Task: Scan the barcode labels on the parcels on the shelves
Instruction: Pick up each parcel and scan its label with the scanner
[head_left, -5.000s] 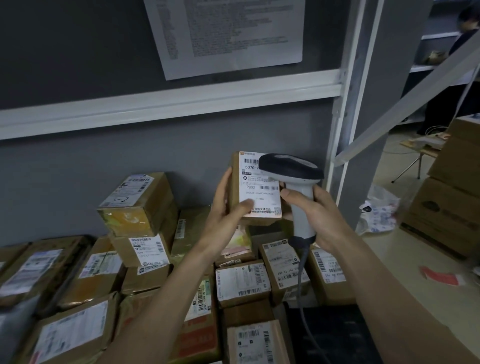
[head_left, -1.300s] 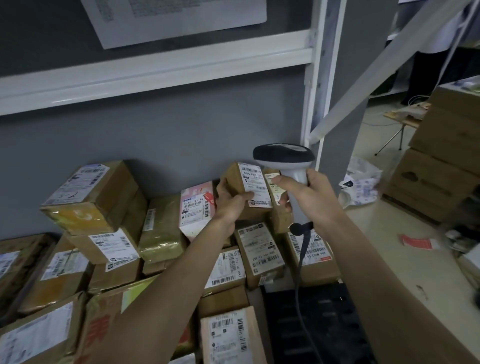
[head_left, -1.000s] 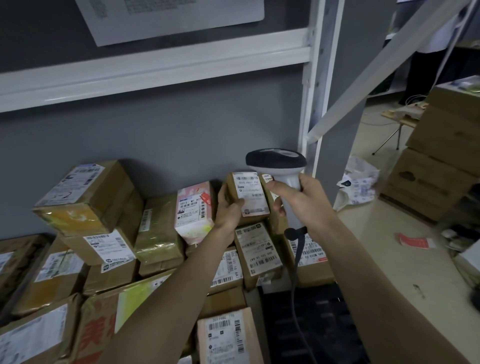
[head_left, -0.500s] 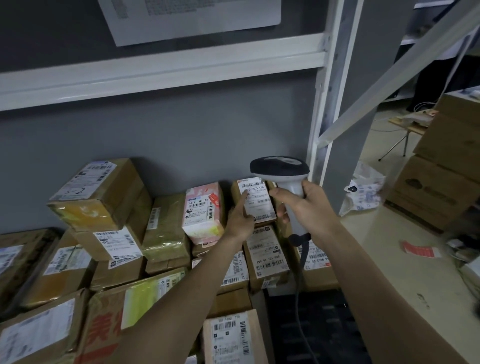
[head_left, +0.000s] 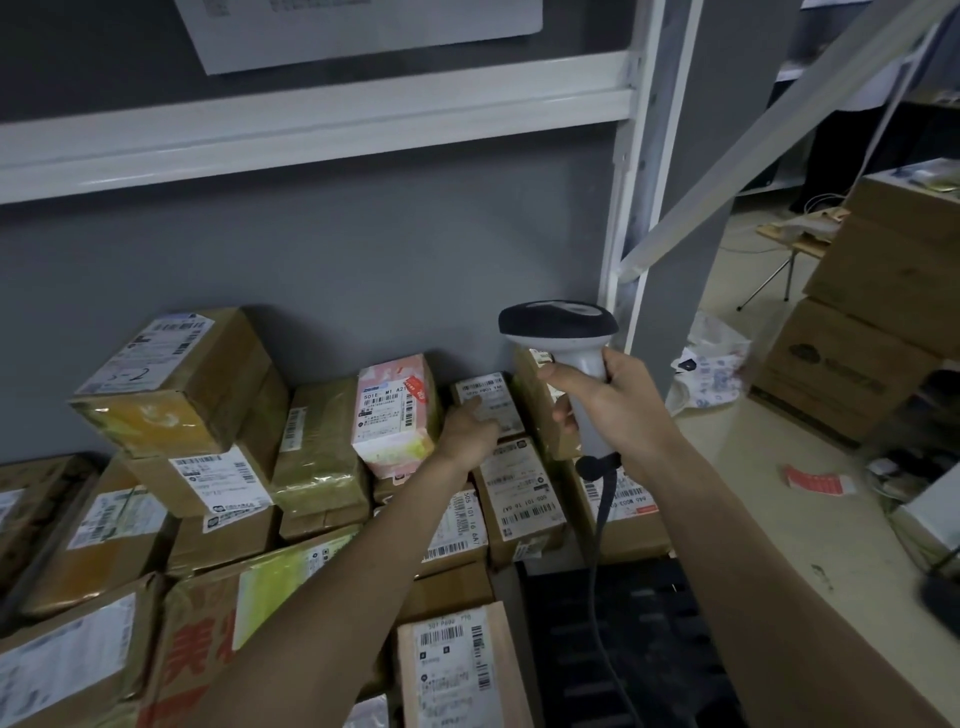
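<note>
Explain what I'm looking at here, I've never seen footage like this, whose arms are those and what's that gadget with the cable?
This is one picture from a camera worn on a person's head, looking forward and down, so the two bare arms are the wearer's own. There is no robot. The right hand grips a corded handheld barcode scanner, its dark head pointing towards the parcels. The left hand reaches out with fingers on a small brown parcel with a white barcode label, standing against the grey back wall. Beside it is a pink parcel. Many taped cardboard parcels with shipping labels are piled on the shelf under a white shelf beam. Larger cartons stand on the floor at right.
</note>
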